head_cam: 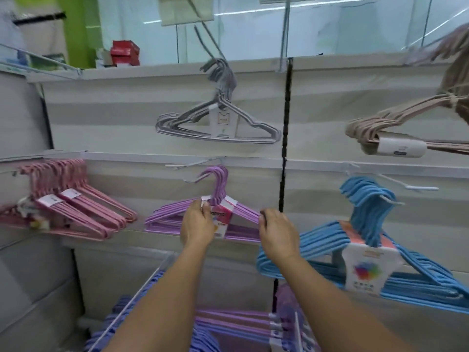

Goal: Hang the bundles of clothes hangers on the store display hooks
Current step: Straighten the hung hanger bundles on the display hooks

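Observation:
A purple bundle of hangers [167,214] with a red and white label is held up against the white display wall, mid-height. My left hand [196,223] grips it at the neck, by the label. My right hand [278,231] pinches the bundle's right shoulder end. The bundle's hooks [219,177] curl up beside a white display hook [196,179]; whether they rest on it I cannot tell. A second bare display hook [177,165] sticks out just above.
Grey hangers [218,123] hang above, beige ones [396,128] at upper right, pink bundles [76,212] at left and blue bundles [380,250] at right. More purple bundles [228,323] lie below my arms. A bare hook [421,188] juts out above the blue ones.

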Action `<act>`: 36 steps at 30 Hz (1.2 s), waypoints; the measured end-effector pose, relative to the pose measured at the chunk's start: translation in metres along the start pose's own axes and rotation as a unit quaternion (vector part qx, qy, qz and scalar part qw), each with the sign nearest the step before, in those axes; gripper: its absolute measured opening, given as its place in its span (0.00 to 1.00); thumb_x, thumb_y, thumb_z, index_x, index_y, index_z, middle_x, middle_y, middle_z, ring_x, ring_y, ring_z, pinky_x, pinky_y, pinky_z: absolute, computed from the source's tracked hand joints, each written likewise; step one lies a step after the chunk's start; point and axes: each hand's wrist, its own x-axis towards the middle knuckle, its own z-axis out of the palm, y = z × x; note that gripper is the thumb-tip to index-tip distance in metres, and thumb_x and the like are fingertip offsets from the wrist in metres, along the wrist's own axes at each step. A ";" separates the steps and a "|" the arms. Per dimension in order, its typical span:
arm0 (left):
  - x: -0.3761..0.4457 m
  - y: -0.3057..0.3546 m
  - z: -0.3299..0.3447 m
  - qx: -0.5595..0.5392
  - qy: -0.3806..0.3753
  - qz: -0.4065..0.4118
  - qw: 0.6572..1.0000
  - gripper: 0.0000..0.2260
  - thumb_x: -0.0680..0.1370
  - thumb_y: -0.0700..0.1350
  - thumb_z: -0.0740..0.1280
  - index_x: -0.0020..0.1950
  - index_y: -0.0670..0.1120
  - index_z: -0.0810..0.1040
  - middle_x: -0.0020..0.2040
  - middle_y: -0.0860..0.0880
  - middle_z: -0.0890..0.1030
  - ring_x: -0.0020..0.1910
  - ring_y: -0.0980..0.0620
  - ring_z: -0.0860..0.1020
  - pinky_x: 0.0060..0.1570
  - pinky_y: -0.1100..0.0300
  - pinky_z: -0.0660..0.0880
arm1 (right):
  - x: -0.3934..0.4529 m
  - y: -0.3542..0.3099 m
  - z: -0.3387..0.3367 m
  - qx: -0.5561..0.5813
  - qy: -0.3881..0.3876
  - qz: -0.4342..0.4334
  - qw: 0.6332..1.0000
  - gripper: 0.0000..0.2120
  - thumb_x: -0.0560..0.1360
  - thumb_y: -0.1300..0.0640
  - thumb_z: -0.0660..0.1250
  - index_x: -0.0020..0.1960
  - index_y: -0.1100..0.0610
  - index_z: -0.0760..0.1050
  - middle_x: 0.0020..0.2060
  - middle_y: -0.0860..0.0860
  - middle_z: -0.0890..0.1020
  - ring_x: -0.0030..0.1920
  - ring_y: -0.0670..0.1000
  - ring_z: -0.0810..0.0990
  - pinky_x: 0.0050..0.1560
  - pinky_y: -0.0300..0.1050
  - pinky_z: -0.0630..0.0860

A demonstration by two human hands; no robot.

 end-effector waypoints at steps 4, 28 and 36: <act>0.035 -0.023 -0.002 0.067 -0.049 0.041 0.996 0.19 0.84 0.50 0.52 0.74 0.47 0.65 0.73 0.46 0.68 0.71 0.44 0.66 0.68 0.49 0.65 | 0.023 -0.029 0.034 -0.013 -0.077 0.026 0.997 0.17 0.82 0.51 0.52 0.64 0.56 0.71 0.59 0.56 0.77 0.62 0.58 0.73 0.58 0.49 0.69; 0.097 -0.047 0.047 0.148 -0.143 0.182 0.961 0.20 0.83 0.56 0.50 0.74 0.57 0.63 0.75 0.54 0.63 0.75 0.50 0.58 0.74 0.47 0.48 | 0.078 -0.044 0.104 -0.106 -0.053 0.101 0.988 0.16 0.83 0.51 0.51 0.64 0.54 0.72 0.57 0.53 0.79 0.59 0.56 0.75 0.51 0.49 0.72; 0.101 -0.049 0.048 0.140 -0.149 0.181 0.962 0.20 0.83 0.57 0.50 0.75 0.58 0.62 0.75 0.55 0.63 0.75 0.49 0.58 0.74 0.47 0.46 | 0.073 -0.052 0.110 -0.085 -0.012 0.120 0.989 0.16 0.82 0.51 0.52 0.64 0.55 0.72 0.57 0.53 0.80 0.58 0.56 0.77 0.52 0.47 0.73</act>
